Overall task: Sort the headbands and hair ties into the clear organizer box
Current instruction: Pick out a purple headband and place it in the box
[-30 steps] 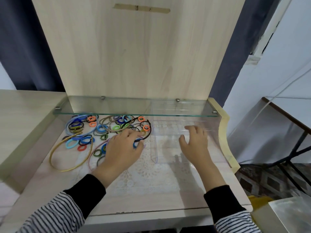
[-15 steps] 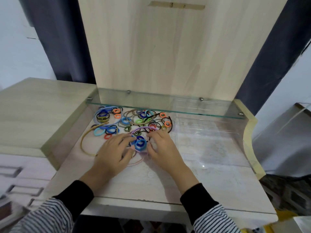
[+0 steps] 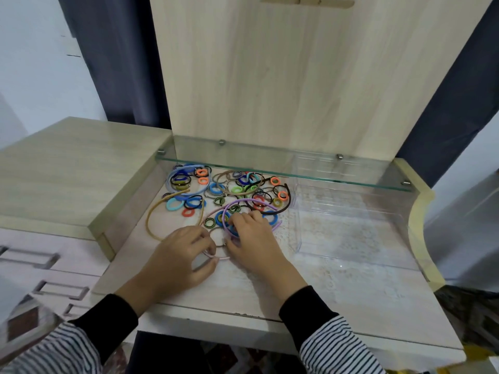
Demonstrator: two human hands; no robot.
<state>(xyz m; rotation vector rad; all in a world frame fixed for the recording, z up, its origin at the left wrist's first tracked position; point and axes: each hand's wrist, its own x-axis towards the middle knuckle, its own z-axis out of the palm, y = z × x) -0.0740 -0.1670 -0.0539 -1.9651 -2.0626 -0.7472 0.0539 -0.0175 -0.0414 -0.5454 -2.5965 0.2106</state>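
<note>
Two hands are at work: the left hand [image 3: 179, 255] and the right hand [image 3: 252, 238]. One clear organizer box [image 3: 348, 220] sits off past the right hand's fingers. I count five headbands: a tan one [image 3: 152, 215] beyond the left fingers, a light blue one [image 3: 172, 182] farther out, a lilac one [image 3: 243, 202] just over the right fingertips, a dark brown one [image 3: 288, 197] beside it, and a pink one [image 3: 218, 257] between the two thumbs. The hair ties [image 3: 232, 188] lie heaped beyond the fingers, several dozen, too tangled for an exact count.
</note>
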